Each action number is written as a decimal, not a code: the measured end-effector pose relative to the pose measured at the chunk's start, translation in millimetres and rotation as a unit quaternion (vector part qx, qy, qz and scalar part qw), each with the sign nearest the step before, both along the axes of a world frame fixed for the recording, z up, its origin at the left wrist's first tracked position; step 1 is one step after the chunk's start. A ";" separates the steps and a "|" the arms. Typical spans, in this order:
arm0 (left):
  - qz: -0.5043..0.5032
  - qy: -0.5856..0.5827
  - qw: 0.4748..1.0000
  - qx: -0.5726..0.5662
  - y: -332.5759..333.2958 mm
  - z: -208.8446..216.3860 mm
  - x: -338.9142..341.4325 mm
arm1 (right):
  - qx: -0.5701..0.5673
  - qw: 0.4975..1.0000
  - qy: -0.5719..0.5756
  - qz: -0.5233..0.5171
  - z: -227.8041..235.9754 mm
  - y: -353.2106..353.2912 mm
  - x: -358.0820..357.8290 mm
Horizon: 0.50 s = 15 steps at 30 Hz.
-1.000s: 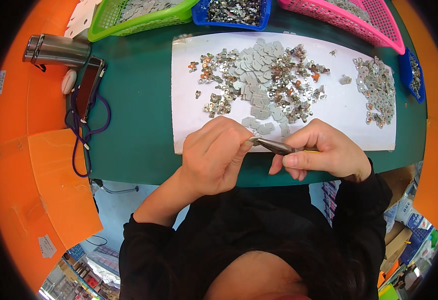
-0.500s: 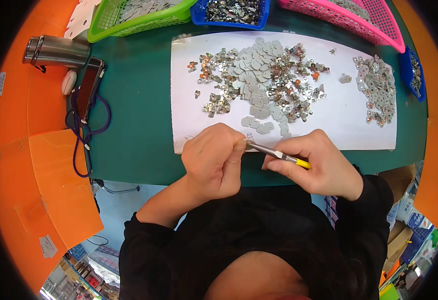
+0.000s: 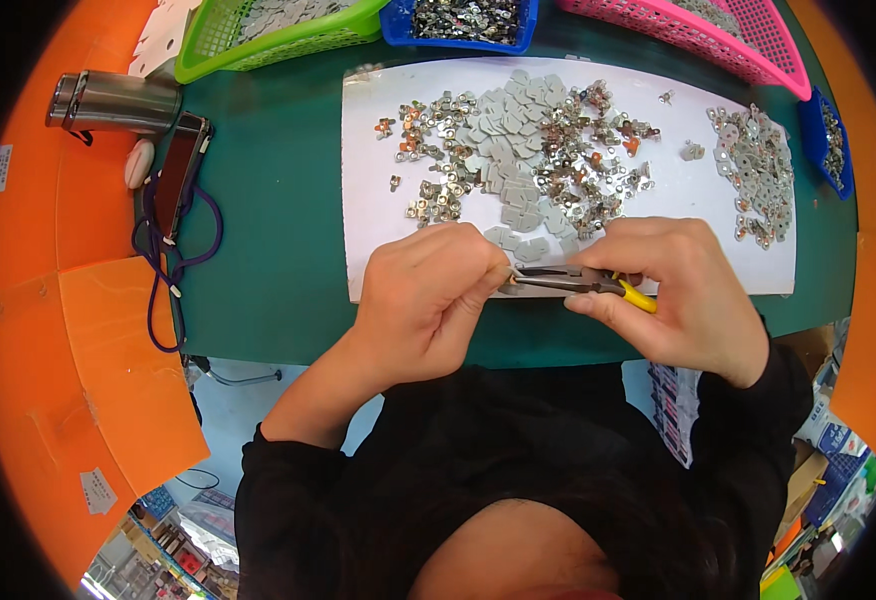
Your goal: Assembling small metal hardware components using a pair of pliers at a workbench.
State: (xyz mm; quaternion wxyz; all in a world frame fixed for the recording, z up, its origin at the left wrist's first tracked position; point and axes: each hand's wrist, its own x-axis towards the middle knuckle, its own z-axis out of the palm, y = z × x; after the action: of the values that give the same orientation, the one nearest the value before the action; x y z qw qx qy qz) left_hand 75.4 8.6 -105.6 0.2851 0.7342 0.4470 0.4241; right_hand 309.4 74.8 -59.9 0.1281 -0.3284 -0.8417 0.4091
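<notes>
My left hand [image 3: 428, 305] pinches a small metal piece [image 3: 511, 284] between thumb and forefinger, mostly hidden by the fingertips. My right hand [image 3: 693, 290] is closed around long-nose pliers [image 3: 583, 283] with yellow handles. The jaws are slightly parted, and their tips meet the small piece at my left fingertips. Just beyond the hands, a white sheet [image 3: 383, 275] bears a heap of flat grey plates [image 3: 506, 135]. Small shiny metal clips [image 3: 428, 135] lie to the left of that heap, and more metal clips [image 3: 583, 190] to its right, a few of them orange or copper-coloured.
Rounded plates with holes [image 3: 755, 170] are piled at the sheet's right end. Along the back stand a green basket [image 3: 288, 55], a blue bin [image 3: 458, 46] and a pink basket [image 3: 698, 50]. A small blue tray [image 3: 818, 150], a steel flask [image 3: 123, 103] and a phone with cord [image 3: 178, 180] flank the sheet.
My right hand has shifted right and slightly away from me, and the pliers' jaws have parted. My left hand has moved up a little, still pinching.
</notes>
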 end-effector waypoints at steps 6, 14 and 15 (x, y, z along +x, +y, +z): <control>-0.043 0.047 0.998 0.008 3.0 6.0 -4.8 | 0.072 0.994 -0.047 0.064 17.5 11.6 1.0; -0.042 0.056 0.998 0.003 1.6 10.2 -4.5 | 0.103 0.987 -0.075 0.093 22.4 12.9 -2.5; -0.033 0.051 0.998 -0.001 1.3 11.3 -3.7 | 0.103 0.988 -0.077 0.090 21.6 12.5 -2.6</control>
State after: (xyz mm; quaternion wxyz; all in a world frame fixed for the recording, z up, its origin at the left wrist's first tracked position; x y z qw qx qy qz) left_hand 71.6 9.9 -94.3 0.2768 0.7688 0.4370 0.3760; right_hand 306.8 87.3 -38.3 0.0580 -0.2668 -0.9128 0.3038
